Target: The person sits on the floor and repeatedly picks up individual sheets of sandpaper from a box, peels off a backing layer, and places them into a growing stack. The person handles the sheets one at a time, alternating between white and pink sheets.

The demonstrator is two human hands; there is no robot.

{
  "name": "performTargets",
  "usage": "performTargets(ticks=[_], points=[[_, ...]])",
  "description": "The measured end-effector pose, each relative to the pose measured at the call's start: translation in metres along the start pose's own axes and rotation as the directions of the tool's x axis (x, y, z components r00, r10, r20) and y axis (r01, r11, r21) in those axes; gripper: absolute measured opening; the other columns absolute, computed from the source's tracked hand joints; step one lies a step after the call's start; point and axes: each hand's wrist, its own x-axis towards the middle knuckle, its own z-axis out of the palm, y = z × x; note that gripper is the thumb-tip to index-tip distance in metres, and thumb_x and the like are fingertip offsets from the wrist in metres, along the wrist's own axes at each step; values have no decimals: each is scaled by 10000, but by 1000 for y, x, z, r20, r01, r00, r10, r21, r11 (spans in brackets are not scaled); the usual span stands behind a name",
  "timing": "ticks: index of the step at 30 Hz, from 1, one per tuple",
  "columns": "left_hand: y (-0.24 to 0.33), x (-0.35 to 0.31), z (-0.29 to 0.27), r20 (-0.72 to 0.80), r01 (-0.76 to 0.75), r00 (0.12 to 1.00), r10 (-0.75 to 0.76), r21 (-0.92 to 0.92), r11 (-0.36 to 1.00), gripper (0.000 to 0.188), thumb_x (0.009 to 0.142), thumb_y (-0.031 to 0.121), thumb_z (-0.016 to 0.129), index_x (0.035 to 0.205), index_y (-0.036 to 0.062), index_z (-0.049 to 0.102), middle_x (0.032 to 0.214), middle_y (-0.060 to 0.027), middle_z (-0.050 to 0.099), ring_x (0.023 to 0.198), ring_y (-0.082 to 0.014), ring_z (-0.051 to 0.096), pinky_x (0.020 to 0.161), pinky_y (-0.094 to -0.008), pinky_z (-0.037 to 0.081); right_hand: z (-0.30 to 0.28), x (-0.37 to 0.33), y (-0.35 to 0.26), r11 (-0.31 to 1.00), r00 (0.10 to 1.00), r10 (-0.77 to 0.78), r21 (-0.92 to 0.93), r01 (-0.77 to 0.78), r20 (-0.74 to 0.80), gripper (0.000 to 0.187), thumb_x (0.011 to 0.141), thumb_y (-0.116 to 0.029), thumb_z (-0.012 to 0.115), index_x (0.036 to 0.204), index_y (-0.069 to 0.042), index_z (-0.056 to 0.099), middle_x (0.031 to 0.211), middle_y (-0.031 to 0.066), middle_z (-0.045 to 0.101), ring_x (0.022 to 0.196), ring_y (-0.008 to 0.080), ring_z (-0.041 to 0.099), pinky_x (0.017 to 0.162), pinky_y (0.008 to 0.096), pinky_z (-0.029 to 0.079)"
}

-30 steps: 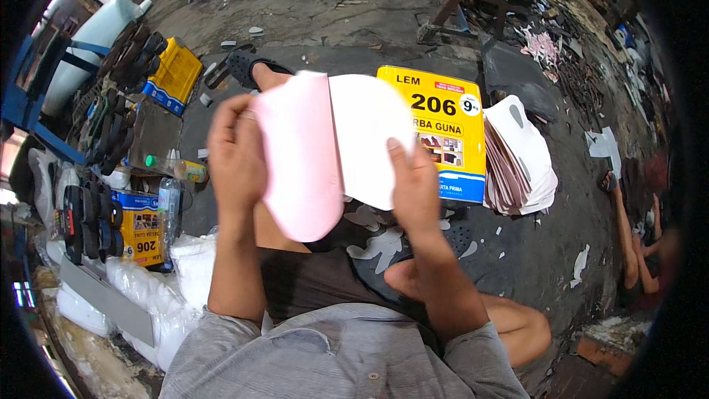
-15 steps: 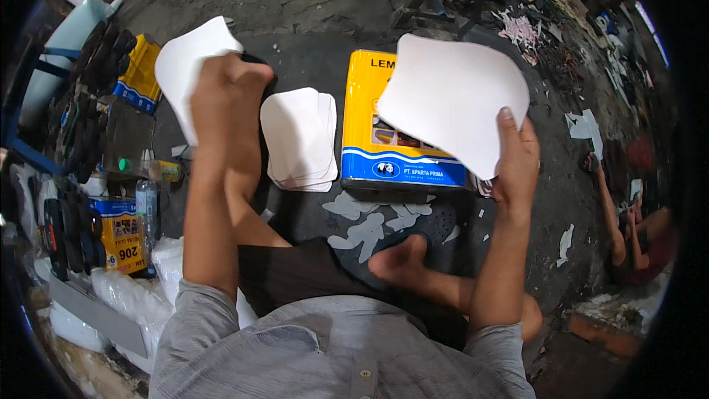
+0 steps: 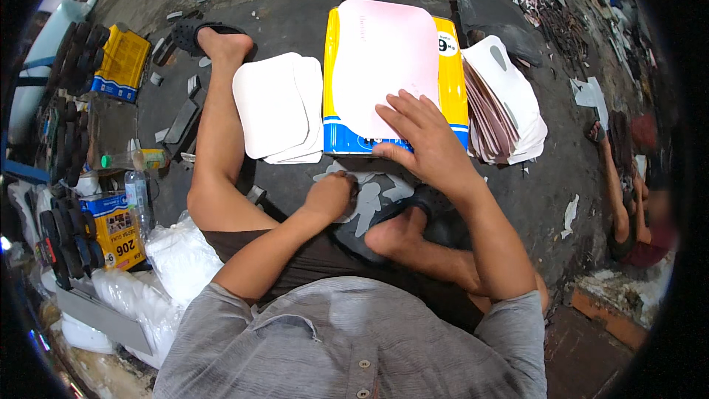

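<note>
A pink sheet with rounded corners [image 3: 391, 52] lies on the yellow and blue tin [image 3: 452, 77]. My right hand [image 3: 422, 133] rests over its lower right part, fingers spread and holding nothing. Lower and to the left, my left hand [image 3: 331, 196] is curled closed beside several small grey-white cutouts [image 3: 369, 203] on the floor. Its fingertips are hidden, so I cannot make out what is in them. Left of the tin lies a small stack of white rounded sheets [image 3: 273, 107]. To its right, a thicker fanned stack of white and pink sheets [image 3: 509, 103] leans outward.
My bent legs frame the floor around the cutouts. At left are another yellow tin [image 3: 122, 63], a plastic bottle [image 3: 137, 196], clear plastic bags [image 3: 181, 251] and dark sole-shaped pieces [image 3: 63, 229]. A person [image 3: 642, 214] sits at the far right; scraps litter the floor.
The white sheet in my left hand is gone from it, and that hand has come down to the cutouts. The sheet my right hand held up is gone; a pink one lies under it.
</note>
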Motion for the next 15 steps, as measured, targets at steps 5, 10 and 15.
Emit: performTargets(ticks=[5,10,15], points=[[27,22,30,-273,-272,927,258,-14,962,340,893,71,612,1225,24,670,1048,-216,714,992,-385,695,855,-471,585,-12,-24,1,951,938,201,286,-118,-284,310,934,-177,765,1194,-12,730,1165,166,741,1110,330,697,964,404,541],[42,47,41,-142,-105,984,104,1,994,251,908,145,654,1129,32,693,1013,-225,717,953,-389,706,832,-481,582,-24,-47,-4,915,898,308,355,-189,-315,181,943,-127,739,1066,6,741,1049,159,757,999,336,719,881,410,560],[42,32,34,-342,-207,922,180,-44,977,202,867,93,677,1060,31,672,985,-221,700,895,-411,704,752,-521,566,-17,-49,11,901,896,330,382,-206,-296,244,953,-108,732,1173,-4,728,1090,160,736,966,288,714,865,358,563]])
